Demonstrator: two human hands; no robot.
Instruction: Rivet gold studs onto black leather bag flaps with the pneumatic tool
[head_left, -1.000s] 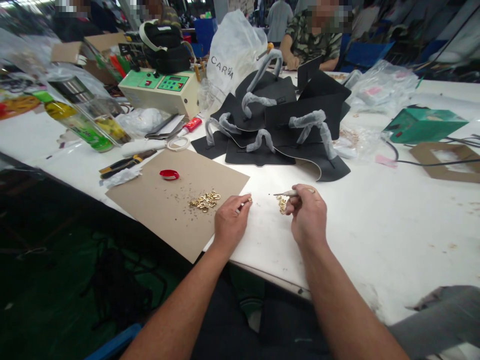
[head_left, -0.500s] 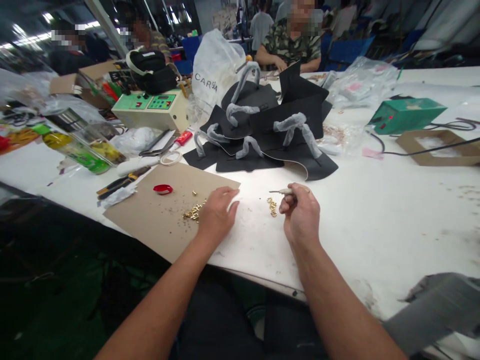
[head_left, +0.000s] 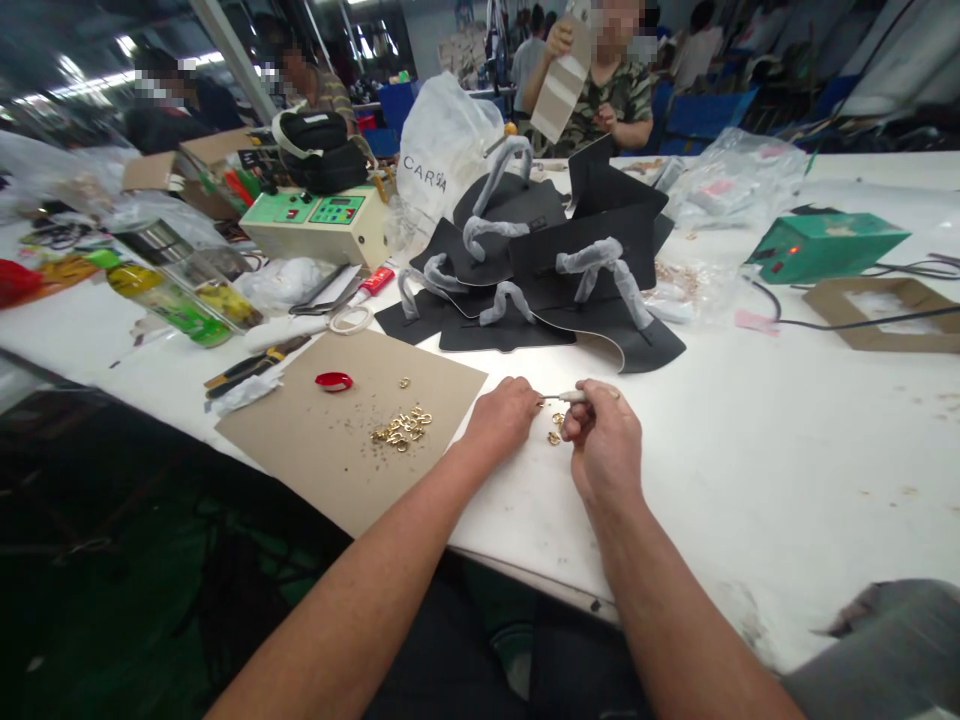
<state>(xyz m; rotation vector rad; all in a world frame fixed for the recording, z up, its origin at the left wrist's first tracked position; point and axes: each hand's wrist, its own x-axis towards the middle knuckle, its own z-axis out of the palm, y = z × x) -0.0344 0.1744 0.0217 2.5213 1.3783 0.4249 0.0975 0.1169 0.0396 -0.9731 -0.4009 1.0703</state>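
My right hand (head_left: 606,435) is closed around a small screwdriver (head_left: 571,397) with a pale handle, its thin shaft pointing left. The screwdriver's tip meets the fingertips of my left hand (head_left: 504,413), which are pinched together. A glint of gold shows at those fingertips, seemingly a small gold metal fitting, mostly hidden. Under and between the hands, a few gold fittings (head_left: 554,437) lie on the white table. Left of my left hand, a pile of gold ring-shaped fittings (head_left: 405,430) rests on a brown cardboard sheet (head_left: 300,450).
A red oval dish (head_left: 334,382) sits on the cardboard. Black bag panels with wrapped handles (head_left: 517,285) are heaped ahead. Pliers (head_left: 255,368), a bottle (head_left: 169,300) and a control box (head_left: 315,225) stand left; a green box (head_left: 829,248) with cables stands right. A co-worker (head_left: 611,100) sits opposite.
My left hand has moved right from the gold pile to the screwdriver tip, its fingers closing into a pinch. My right hand stays nearly still. The co-worker opposite has raised a flat brown piece.
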